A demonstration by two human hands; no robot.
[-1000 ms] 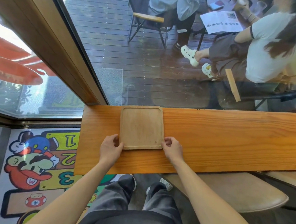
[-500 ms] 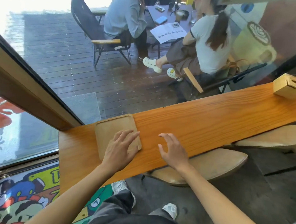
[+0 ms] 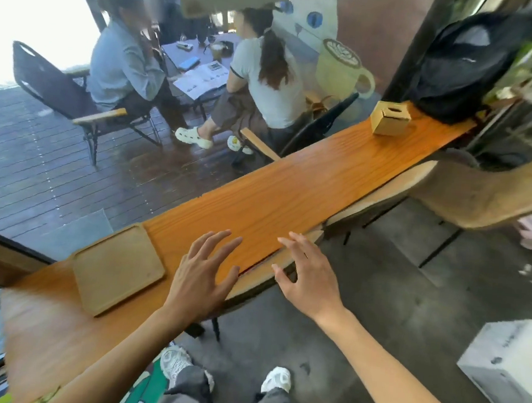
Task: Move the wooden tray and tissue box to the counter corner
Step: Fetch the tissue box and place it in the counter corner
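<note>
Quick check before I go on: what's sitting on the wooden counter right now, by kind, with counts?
Wooden tray: 1
Tissue box: 1
Black backpack: 1
Total: 3

Both hands are open and hold nothing: left hand, right hand.

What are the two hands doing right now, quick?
Left hand: open, fingers spread, holding nothing.
Right hand: open, fingers spread, holding nothing.

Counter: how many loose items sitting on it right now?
3. The wooden tray lies flat near the left end; the tissue box stands near the far right end; a black backpack rests just past it. The backpack may hide more.
</note>
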